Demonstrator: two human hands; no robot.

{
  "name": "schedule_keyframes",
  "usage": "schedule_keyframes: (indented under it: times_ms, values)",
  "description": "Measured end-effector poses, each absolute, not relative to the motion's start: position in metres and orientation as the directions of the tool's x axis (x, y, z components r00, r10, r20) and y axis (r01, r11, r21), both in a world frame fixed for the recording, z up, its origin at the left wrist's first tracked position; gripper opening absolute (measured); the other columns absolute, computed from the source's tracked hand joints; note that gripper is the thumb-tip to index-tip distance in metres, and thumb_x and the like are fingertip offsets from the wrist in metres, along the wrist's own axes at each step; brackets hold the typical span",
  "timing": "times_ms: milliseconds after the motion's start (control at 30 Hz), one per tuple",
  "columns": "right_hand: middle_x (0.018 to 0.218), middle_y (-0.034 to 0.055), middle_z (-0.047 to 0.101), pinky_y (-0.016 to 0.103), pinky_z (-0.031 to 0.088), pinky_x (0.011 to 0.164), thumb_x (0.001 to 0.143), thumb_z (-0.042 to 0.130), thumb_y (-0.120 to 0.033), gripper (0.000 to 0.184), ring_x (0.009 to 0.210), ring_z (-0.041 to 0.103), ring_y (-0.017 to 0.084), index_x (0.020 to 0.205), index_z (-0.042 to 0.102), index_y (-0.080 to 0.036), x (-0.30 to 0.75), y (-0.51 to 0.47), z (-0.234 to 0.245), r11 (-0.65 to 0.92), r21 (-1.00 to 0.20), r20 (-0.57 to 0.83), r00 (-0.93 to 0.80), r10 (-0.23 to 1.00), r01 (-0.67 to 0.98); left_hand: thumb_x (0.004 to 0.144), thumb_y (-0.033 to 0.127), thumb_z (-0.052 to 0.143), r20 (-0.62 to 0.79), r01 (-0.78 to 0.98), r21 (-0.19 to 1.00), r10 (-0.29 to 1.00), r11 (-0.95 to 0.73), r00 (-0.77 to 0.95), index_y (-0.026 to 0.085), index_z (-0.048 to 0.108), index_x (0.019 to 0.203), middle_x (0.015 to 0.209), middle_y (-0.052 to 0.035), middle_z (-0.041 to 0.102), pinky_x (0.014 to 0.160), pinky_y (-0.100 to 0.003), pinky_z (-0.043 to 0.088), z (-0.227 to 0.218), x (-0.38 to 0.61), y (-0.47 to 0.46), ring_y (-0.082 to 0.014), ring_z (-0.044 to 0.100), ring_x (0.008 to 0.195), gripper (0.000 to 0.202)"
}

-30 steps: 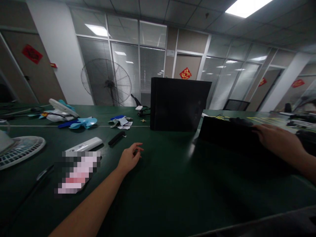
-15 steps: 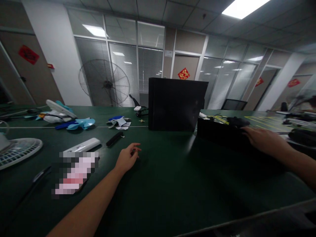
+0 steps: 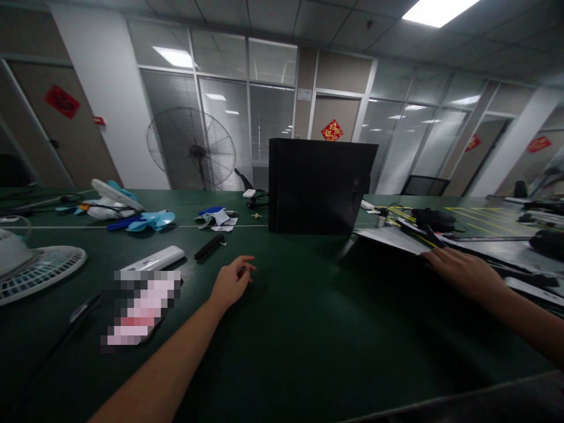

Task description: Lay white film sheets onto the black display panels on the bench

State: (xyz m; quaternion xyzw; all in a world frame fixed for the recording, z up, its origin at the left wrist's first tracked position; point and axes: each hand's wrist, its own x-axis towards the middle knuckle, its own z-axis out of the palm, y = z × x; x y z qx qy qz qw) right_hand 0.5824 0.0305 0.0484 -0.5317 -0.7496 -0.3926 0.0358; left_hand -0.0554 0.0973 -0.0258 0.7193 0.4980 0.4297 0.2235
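My left hand (image 3: 231, 282) rests on the dark green table (image 3: 308, 335), fingers loosely bent and apart, holding nothing. The nearest thing to it is a short black stick (image 3: 209, 247). My right hand (image 3: 465, 271) lies flat on the near edge of a thin grey panel (image 3: 392, 238), which lies almost level on the table at the right. A black upright box (image 3: 319, 188) stands behind, between the two hands.
Left of my left hand lie a white oblong device (image 3: 154, 258), a blurred-out object (image 3: 141, 305) and a white fan grille (image 3: 42, 267). Blue fan blades (image 3: 152, 219) and scraps sit further back. A black bundle with cables (image 3: 434, 219) lies beyond the panel. A standing fan (image 3: 191, 147) is behind the table.
The dark panel under my right hand has gone from standing tilted up to lying nearly flat, its grey face showing. My right hand came down with it. My left hand has not moved.
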Motion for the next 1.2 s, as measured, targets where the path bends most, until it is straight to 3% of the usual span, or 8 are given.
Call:
schedule_keyframes:
  times_ms: [100, 300, 433, 567, 767, 933, 1067, 1200]
  values:
    - [0.112, 0.0165, 0.072, 0.035, 0.052, 0.084, 0.095, 0.046, -0.010, 0.034, 0.099, 0.068, 0.026, 0.119, 0.070, -0.013, 0.589, 0.028, 0.054, 0.126, 0.550, 0.388, -0.386, 0.837, 0.826, 0.092, 0.029, 0.050, 0.389, 0.521, 0.753, 0.910, -0.403, 0.141, 0.023, 0.062, 0.127, 0.107, -0.0063, 0.079, 0.074, -0.036, 0.059, -0.027, -0.056, 0.098, -0.0189, 0.077, 0.074, 0.038]
    - [0.123, 0.0202, 0.069, 0.040, 0.049, 0.078, 0.104, 0.042, -0.033, 0.038, 0.098, 0.067, 0.031, 0.124, 0.066, -0.012, 0.585, 0.034, 0.112, -0.139, 0.472, 0.519, -0.147, 0.842, 0.870, 0.090, 0.029, 0.052, 0.394, 0.520, 0.750, 0.908, -0.408, 0.143, 0.023, 0.062, 0.126, 0.106, -0.0057, 0.080, 0.074, -0.035, 0.059, -0.025, -0.056, 0.099, -0.0194, 0.078, 0.072, 0.038]
    - [0.122, 0.0191, 0.069, 0.042, 0.050, 0.089, 0.100, 0.047, -0.037, 0.039, 0.104, 0.065, 0.032, 0.123, 0.066, -0.012, 0.572, 0.036, 0.150, -0.087, 0.442, 0.507, -0.169, 0.845, 0.893, 0.091, 0.030, 0.052, 0.393, 0.500, 0.770, 0.912, -0.397, 0.119, 0.022, 0.063, 0.126, 0.105, -0.0056, 0.080, 0.072, -0.035, 0.059, -0.029, -0.057, 0.102, -0.0195, 0.078, 0.071, 0.038]
    - [0.111, 0.0166, 0.073, 0.043, 0.054, 0.087, 0.101, 0.042, -0.040, 0.040, 0.095, 0.069, 0.029, 0.118, 0.069, -0.015, 0.517, 0.011, 0.146, 0.091, 0.444, 0.447, -0.308, 0.840, 0.891, 0.090, 0.030, 0.053, 0.375, 0.464, 0.818, 0.927, -0.341, 0.020, 0.020, 0.064, 0.125, 0.104, -0.0064, 0.080, 0.072, -0.036, 0.059, -0.034, -0.060, 0.109, -0.0200, 0.078, 0.073, 0.038]
    - [0.114, 0.0018, 0.078, 0.040, 0.059, 0.079, 0.096, 0.039, -0.018, 0.047, 0.092, 0.073, 0.023, 0.131, 0.067, -0.033, 0.391, -0.064, 0.075, 0.535, 0.418, 0.425, -0.679, 0.599, 0.734, 0.092, 0.049, 0.053, 0.291, 0.245, 0.941, 0.928, -0.233, -0.234, 0.014, 0.070, 0.114, 0.102, -0.0125, 0.081, 0.081, -0.041, 0.060, -0.032, -0.063, 0.118, -0.0236, 0.078, 0.082, 0.044]
    - [0.130, 0.0101, 0.072, 0.045, 0.058, 0.080, 0.096, 0.046, -0.023, 0.048, 0.106, 0.072, 0.028, 0.141, 0.063, -0.023, 0.313, -0.087, 0.016, 0.682, 0.448, 0.455, -0.804, 0.383, 0.578, 0.089, 0.066, 0.048, 0.256, 0.140, 0.965, 0.919, -0.223, -0.301, 0.012, 0.074, 0.093, 0.099, -0.0178, 0.081, 0.090, -0.049, 0.060, -0.028, -0.071, 0.127, -0.0287, 0.078, 0.087, 0.060]
    - [0.135, 0.0113, 0.070, 0.045, 0.057, 0.084, 0.103, 0.049, -0.036, 0.043, 0.113, 0.071, 0.030, 0.140, 0.064, -0.022, 0.287, -0.066, -0.016, 0.772, 0.377, 0.403, -0.841, 0.362, 0.513, 0.092, 0.068, 0.043, 0.321, 0.461, 0.861, 0.932, -0.212, -0.170, 0.017, 0.079, 0.102, 0.113, -0.0147, 0.081, 0.110, -0.052, 0.050, -0.027, -0.082, 0.127, -0.0330, 0.073, 0.114, 0.063]
    - [0.127, 0.0052, 0.074, 0.039, 0.057, 0.085, 0.102, 0.042, -0.068, 0.057, 0.108, 0.072, 0.025, 0.130, 0.070, -0.026, 0.289, -0.013, -0.003, 0.875, 0.091, 0.232, -0.865, 0.445, 0.475, 0.092, 0.061, 0.049, 0.262, 0.826, 0.508, 0.957, -0.245, 0.123, 0.020, 0.072, 0.131, 0.148, -0.0133, 0.064, 0.120, -0.054, 0.039, -0.032, -0.083, 0.123, -0.0346, 0.057, 0.140, 0.062]
